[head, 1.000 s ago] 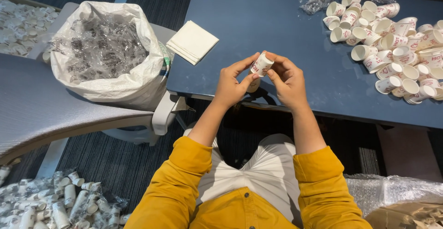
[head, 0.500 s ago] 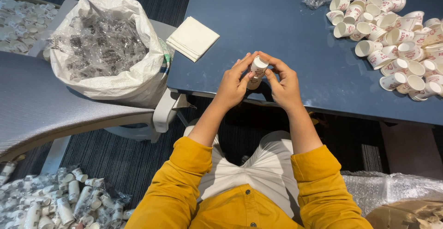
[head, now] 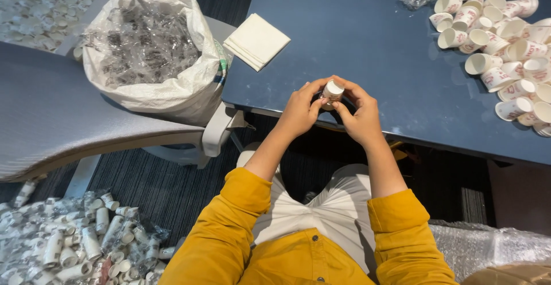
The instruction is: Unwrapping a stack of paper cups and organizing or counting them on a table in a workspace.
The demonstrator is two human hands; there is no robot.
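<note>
Head view, both hands (head: pixel 330 110) gripping small cup (head: pixel 332 91)

Both hands, left (head: pixel 298 113) and right (head: pixel 360 118), pinch a small cup (head: pixel 332 91) at the blue surface's (head: pixel 367 38) near edge; loose cups (head: pixel 499 49) lie well apart.

Both forearms raised, left hand (head: pixel 298 113) and right hand (head: pixel 361 115) together, fingers (head: pixel 319 85) curled inward, fingertips meeting.
</note>
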